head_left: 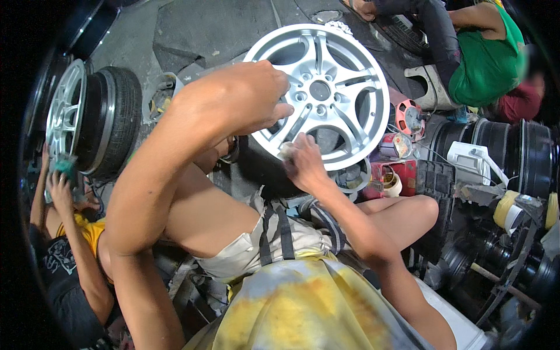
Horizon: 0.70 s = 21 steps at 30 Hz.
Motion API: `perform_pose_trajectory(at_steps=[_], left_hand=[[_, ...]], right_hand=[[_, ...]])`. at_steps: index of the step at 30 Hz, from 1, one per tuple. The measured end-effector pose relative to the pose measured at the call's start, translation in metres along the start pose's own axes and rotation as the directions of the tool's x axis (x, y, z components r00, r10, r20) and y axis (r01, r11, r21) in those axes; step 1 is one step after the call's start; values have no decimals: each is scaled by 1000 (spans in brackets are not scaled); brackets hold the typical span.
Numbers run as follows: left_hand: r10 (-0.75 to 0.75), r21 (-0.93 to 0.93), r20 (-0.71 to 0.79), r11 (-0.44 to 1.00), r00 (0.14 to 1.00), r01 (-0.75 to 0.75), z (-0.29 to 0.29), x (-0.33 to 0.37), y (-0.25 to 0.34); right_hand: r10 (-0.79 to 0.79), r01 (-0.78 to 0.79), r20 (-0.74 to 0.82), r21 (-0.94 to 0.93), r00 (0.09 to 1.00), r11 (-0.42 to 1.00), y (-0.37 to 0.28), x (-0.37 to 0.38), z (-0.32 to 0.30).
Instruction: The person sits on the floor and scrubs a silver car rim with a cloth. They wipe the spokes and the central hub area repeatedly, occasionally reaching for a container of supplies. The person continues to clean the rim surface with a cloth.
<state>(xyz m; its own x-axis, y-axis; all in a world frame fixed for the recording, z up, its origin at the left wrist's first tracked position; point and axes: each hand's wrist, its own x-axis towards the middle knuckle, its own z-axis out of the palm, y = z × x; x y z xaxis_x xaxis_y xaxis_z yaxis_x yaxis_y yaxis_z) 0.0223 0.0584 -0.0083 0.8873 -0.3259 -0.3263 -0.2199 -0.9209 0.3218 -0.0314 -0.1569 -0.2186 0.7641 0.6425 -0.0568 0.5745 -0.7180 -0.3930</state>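
Note:
A silver alloy wheel (pixel 356 125) with split spokes lies face up in front of me, bare of any tyre. My left hand (pixel 256 96) is curled over its left side, fingers bent and thumb lying toward a spoke. What the fingertips press on is partly hidden. At the near lower edge of the wheel, my right hand (pixel 306 163) is slightly smeared by motion. Pinched in its fingers is a small pale pad (pixel 287 150), pressed against the rim; its exact kind cannot be made out.
A co-worker at left holds a green pad (pixel 65 167) against another silver wheel (pixel 65 111), beside a tyre (pixel 119 119). Another person in a green top (pixel 487 58) sits at far right. Cans (pixel 395 146), a red speaker-like part (pixel 410 118) and black rims (pixel 496 146) crowd the right.

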Motion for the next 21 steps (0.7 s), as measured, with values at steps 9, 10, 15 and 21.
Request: perform_pose_trajectory(at_steps=[9, 10, 15, 21], left_hand=[[-45, 127, 198, 992, 979, 20, 20, 26, -3], [-21, 145, 211, 989, 977, -10, 19, 26, 2], [82, 54, 181, 994, 980, -93, 40, 59, 3], [-67, 151, 275, 988, 959, 26, 81, 105, -40]], right_hand=[[336, -178, -107, 679, 936, 712, 73, 0, -12], [369, -241, -177, 495, 912, 834, 92, 1, -35], [43, -16, -402, 71, 915, 997, 96, 37, -63], [-34, 74, 83, -552, 996, 830, 72, 75, -31]])
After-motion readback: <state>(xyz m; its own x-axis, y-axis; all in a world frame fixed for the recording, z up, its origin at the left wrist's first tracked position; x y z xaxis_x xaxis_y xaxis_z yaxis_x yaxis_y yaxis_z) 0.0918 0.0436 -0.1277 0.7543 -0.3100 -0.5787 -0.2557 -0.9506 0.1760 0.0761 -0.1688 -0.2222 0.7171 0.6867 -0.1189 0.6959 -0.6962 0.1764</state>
